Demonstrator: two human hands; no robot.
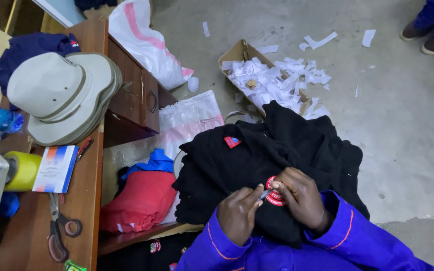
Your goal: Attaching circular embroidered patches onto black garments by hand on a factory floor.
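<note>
Seemingly both hands [272,200] pinch a round red badge [276,193] on black cloth [242,160].

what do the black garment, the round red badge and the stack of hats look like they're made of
Black garment: looks like soft knitted or fleecy cloth, matte, slumping in loose folds.
Round red badge: seems an embroidered or woven patch, red with white marks, flat under the right hand; the left hand holds something small against it.
Stack of hats: stiff pale grey-green fabric, probably canvas, holding shape, with darker bands.
</note>
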